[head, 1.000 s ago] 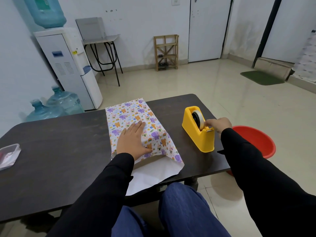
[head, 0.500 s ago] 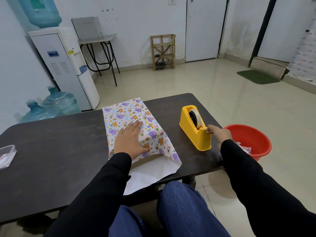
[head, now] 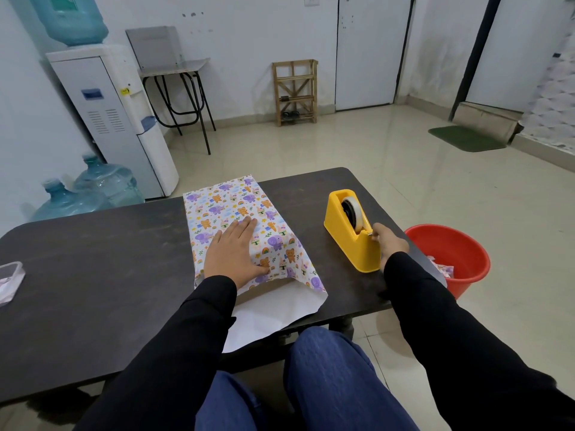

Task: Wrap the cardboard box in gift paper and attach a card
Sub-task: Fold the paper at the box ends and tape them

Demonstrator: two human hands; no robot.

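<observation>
Pressing hand: left hand [head: 231, 255] lies flat, fingers straight and together, palm down on top of the gift paper [head: 230, 200].
Paper: printed with small animals and rainbows, folded over a flat rectangular bulk. Near end is open, with the white underside sticking out past the table's near edge.
Cardboard box: fully covered, not seen itself. Its shape shows under the paper at mid-table, beneath the left hand.
Right hand [head: 389, 242]: at the cutter end of the yellow tape dispenser [head: 348, 241], thumb and finger pinched on the tape end [head: 371, 234].
Dispenser: upright on the table, right of the wrapped bulk and apart from it. Tape roll [head: 353, 213] sits in its slot.
Table [head: 93, 275]: dark top. Clear plastic container [head: 9, 281] at far left edge.
Floor: red bucket [head: 448, 247] just beside the table's right end, patterned scraps [head: 441, 269] inside.
Card: cannot tell where.
</observation>
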